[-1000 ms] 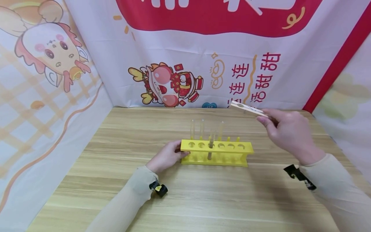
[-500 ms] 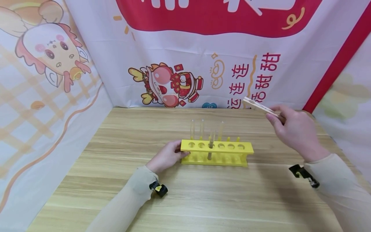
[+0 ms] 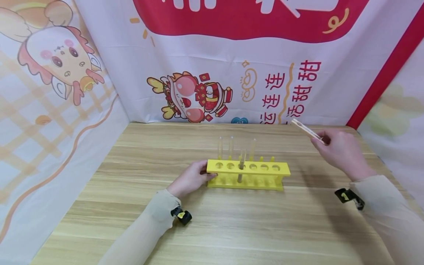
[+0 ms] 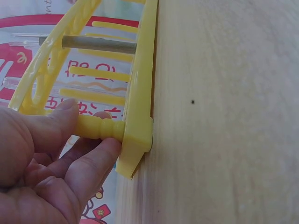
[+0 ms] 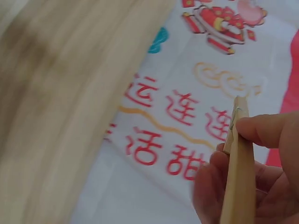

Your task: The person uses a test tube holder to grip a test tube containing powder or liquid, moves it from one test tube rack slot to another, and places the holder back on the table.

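A yellow test tube rack [image 3: 283,169] stands on the table. My left hand [image 3: 189,180] holds its left end; in the left wrist view the thumb and fingers grip the yellow end post [image 4: 96,127]. One test tube with dark grey contents [image 3: 240,178] stands upright in a hole near the rack's middle. Behind the top plate, clear test tubes [image 3: 220,147] sit over some of the yellow pegs. Off to the right, above the table, my right hand [image 3: 344,152] pinches a wooden test tube holder [image 3: 308,130], whose metal spring shows in the right wrist view.
The wooden table [image 3: 139,147] ends against a printed cloth backdrop [image 3: 132,84] with red lettering and cartoon figures. More printed cloth hangs at the left and right sides. Black straps with small devices sit on both wrists.
My right hand has moved to the right, away from the rack, carrying the wooden test tube holder. The left hand and the rack have stayed in place.
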A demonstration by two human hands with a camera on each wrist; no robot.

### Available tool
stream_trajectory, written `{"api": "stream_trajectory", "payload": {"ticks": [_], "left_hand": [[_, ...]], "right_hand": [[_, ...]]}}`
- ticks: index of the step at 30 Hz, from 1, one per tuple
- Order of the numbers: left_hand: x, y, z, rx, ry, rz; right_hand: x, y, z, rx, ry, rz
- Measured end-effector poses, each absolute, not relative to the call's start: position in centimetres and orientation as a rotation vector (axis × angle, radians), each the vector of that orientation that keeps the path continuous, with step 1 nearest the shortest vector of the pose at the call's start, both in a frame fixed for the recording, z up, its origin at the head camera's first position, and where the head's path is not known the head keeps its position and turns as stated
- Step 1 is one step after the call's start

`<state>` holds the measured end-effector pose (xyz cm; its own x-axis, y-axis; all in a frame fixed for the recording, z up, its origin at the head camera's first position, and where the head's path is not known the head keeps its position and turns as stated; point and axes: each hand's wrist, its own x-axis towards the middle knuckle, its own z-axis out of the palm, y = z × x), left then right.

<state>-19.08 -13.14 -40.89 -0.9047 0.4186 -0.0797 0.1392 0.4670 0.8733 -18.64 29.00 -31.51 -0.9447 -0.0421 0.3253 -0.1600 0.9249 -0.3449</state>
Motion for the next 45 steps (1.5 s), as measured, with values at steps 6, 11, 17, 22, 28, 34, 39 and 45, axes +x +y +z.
{"api": "stream_trajectory", "payload": {"ticks": [6,11,17,22,28,34,39,45], "left_hand": [[-19.1,-13.2,-40.9,0.471,2.443,1.399],[-19.2,-13.2,-40.8,0.469,2.444,1.394],[-19.2,-13.2,-40.8,0.469,2.441,1.399],[-19.2,-13.2,-40.8,0.47,2.451,1.389],[-19.1,-13.2,-40.8,0.479,2.448,1.392],[-19.1,-13.2,-40.7,0.486,2.444,1.395],[-19.0,-13.2,-40.7,0.489,2.453,1.392],[-19.0,-13.2,-40.9,0.49,2.462,1.381]], "right_hand": [[-19.5,30.8,-33.3,0.098,-2.868,0.547],[-20.4,32.5,-35.3,0.084,-2.937,0.556],[-21.3,33.5,-37.0,0.04,-3.06,0.633],[-22.0,33.5,-37.8,-0.023,-3.142,0.665],[-22.8,33.5,-38.3,-0.031,-3.195,0.615],[-23.8,33.3,-38.5,-0.04,-3.255,0.538],[-24.6,32.6,-38.5,-0.117,-3.315,0.529],[-25.4,32.1,-38.9,-0.131,-3.322,0.484]]}}
